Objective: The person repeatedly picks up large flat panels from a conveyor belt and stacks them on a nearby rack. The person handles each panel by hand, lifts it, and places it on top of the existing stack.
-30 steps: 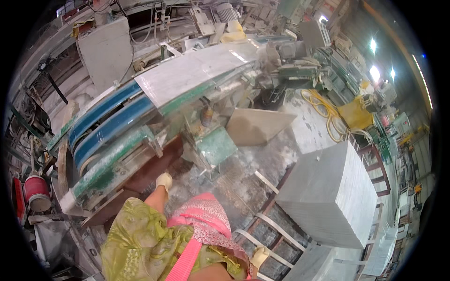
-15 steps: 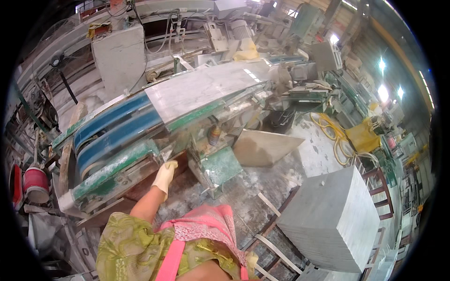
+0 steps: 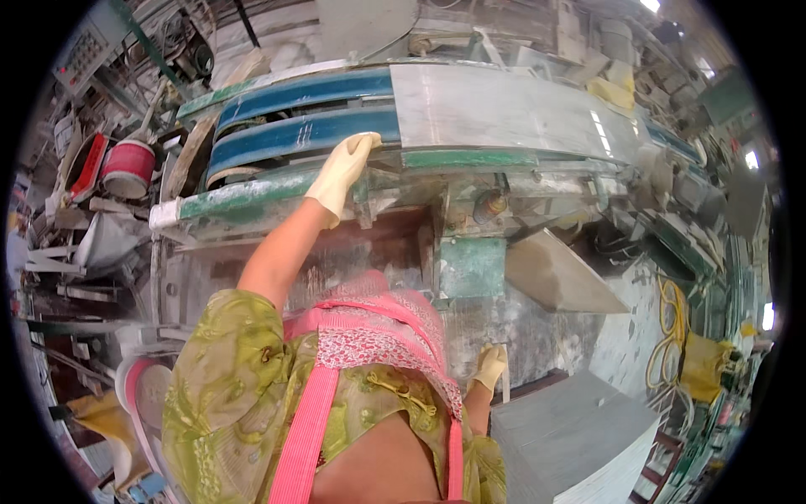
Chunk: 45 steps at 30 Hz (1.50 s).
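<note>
My left hand [image 3: 342, 175], in a pale yellow glove, reaches to the near blue belt [image 3: 294, 139] of a long green-edged conveyor. Its fingers are bent together; whether anything small is inside them is hidden. Just right of the fingertips lies a glossy grey-white stone slab [image 3: 495, 105], flat on the conveyor. Low on the right hangs my right hand [image 3: 489, 365], gloved likewise, beside a stack of grey slabs [image 3: 571, 428]. It looks partly curled, too small and blurred to make out its grip.
A brown-grey panel [image 3: 558, 269] leans below the conveyor, right of a green metal box [image 3: 473, 267]. A yellow hose [image 3: 669, 328] is coiled at the right. A pink-and-white bucket [image 3: 128, 170] stands at the left. The conveyor's green front rail [image 3: 252, 195] runs before me.
My view has swung left and closer to the conveyor. My left hand has moved up from below the front rail to the near belt. My right hand has come into clearer view beside the stack.
</note>
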Motion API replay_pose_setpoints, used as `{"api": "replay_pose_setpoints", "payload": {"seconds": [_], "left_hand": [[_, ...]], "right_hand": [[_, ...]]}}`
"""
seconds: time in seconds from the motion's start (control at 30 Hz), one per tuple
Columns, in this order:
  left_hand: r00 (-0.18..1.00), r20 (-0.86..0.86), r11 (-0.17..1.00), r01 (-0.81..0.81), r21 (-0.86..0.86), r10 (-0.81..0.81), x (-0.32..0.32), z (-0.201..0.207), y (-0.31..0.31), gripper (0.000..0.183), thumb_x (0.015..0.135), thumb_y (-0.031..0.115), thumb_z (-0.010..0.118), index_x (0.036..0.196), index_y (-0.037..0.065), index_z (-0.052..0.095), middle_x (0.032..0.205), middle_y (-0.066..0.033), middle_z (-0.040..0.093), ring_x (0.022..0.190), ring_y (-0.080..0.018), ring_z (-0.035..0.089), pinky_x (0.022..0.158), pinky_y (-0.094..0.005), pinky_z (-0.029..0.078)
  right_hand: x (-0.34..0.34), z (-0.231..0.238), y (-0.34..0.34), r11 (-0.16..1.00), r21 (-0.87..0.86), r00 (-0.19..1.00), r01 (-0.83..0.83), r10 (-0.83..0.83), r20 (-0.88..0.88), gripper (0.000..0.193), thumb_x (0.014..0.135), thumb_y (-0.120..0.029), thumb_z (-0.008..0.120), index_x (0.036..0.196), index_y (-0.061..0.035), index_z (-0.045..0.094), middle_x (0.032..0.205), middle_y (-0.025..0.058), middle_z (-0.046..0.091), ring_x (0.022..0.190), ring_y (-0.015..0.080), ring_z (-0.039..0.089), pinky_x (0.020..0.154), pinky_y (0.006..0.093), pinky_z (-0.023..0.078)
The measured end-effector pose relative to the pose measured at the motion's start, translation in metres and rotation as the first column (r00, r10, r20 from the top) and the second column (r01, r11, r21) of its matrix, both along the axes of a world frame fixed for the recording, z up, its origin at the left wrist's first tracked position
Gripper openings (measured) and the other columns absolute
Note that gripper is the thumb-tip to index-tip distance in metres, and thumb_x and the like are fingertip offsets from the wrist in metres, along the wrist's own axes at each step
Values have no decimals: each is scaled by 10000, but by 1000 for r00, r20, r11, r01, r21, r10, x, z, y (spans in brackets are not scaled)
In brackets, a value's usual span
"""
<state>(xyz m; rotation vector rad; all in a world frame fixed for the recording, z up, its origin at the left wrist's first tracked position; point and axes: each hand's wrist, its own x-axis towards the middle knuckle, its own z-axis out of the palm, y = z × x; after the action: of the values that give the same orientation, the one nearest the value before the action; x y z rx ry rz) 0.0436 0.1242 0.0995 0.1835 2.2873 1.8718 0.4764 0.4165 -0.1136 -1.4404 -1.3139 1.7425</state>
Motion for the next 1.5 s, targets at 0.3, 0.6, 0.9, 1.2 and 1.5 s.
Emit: {"api": "replay_pose_setpoints", "payload": {"seconds": [0.3,0.6,0.9,1.2,1.5], "left_hand": [[855,-504,835,-186,-518,-122,-108,-56,24,482,907,353,532,1318,101,546,1222,-187,624,1141,-377,553,1000,-482,401],[900,-367,453,-233,-860,-234,-170,-70,96,584,899,455,526,1329,61,513,1022,-176,706,991,-298,666,945,-432,436],[982,-15,608,-130,-783,191,-219,-59,127,512,895,484,475,1313,191,518,1149,-138,685,1067,-358,651,964,-468,426],[958,250,850,16,-527,138,-274,-104,95,428,917,358,504,1249,108,609,1302,-167,592,1203,-323,563,985,-385,440],[857,515,1000,11,24,-22,-243,-57,85,405,936,338,564,1238,78,634,1237,-72,622,1124,-186,556,974,-320,399]], "right_hand": [[-47,18,15,994,-44,986,-101,106,126,194,910,-101,434,721,-82,475,662,-26,434,586,111,420,528,289,381],[12,-68,-12,992,-106,997,72,-70,26,215,911,-95,429,713,-134,504,667,15,471,630,155,475,548,325,412],[-49,52,-55,932,-146,944,331,-328,48,136,903,-78,437,905,-38,567,726,12,503,652,116,497,664,262,472],[18,24,-81,777,-341,834,529,-551,40,477,964,-192,485,1398,-17,390,1166,276,588,1040,384,615,857,473,530],[-134,116,-6,918,-280,959,282,-280,48,476,972,-379,500,1228,14,580,884,140,699,779,237,690,700,330,539]]}}
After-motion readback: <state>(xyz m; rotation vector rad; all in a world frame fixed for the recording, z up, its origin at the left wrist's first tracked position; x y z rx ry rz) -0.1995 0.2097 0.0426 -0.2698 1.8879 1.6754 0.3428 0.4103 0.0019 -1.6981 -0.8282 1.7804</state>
